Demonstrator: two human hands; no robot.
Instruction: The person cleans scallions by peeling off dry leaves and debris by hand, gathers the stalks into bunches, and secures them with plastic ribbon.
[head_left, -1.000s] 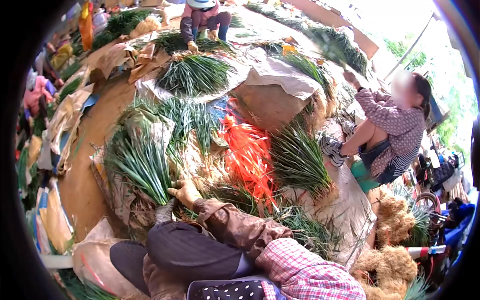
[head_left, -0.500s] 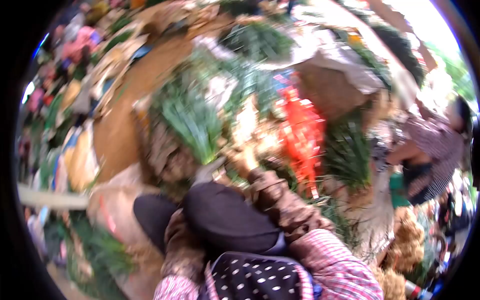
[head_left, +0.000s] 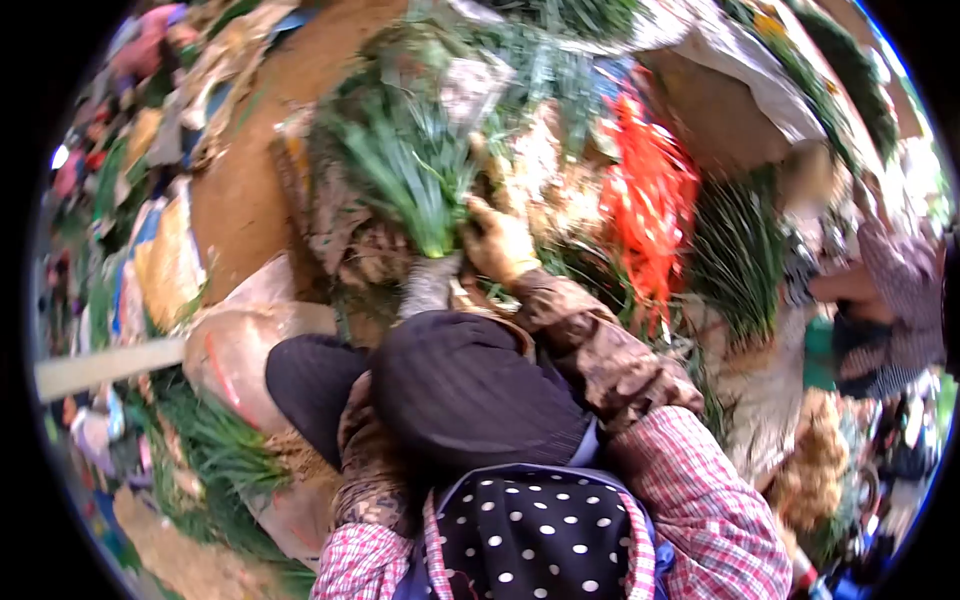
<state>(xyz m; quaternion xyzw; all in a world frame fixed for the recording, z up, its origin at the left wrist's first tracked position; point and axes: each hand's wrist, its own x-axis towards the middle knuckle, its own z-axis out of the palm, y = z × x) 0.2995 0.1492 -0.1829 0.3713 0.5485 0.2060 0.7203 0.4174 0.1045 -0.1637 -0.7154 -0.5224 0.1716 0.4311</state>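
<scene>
My right hand (head_left: 497, 243), pale yellowish and blurred, reaches forward beside the base of a bunch of long green leafy stalks (head_left: 415, 180). Its fingers are too smeared to show whether they hold anything. My left hand is out of sight; the brown patterned left sleeve (head_left: 375, 465) runs in behind my dark-covered knee (head_left: 470, 390). Just beyond the knee, a grey textured thing (head_left: 430, 285) that I cannot identify meets the bottom of the bunch. Red plastic strips (head_left: 645, 200) hang to the right of my right hand.
More green stalks (head_left: 735, 250) lie right of the red strips. A person (head_left: 900, 290) in a checked top is at the far right. Brown sheeting (head_left: 710, 110) is at the upper right, straw-like bundles (head_left: 815, 460) at the lower right. A filled sack (head_left: 250, 350) sits left of my knees.
The view has shifted, so the knees and sleeves show more fully. My right hand is now farther up in the frame, beside the bunch's base.
</scene>
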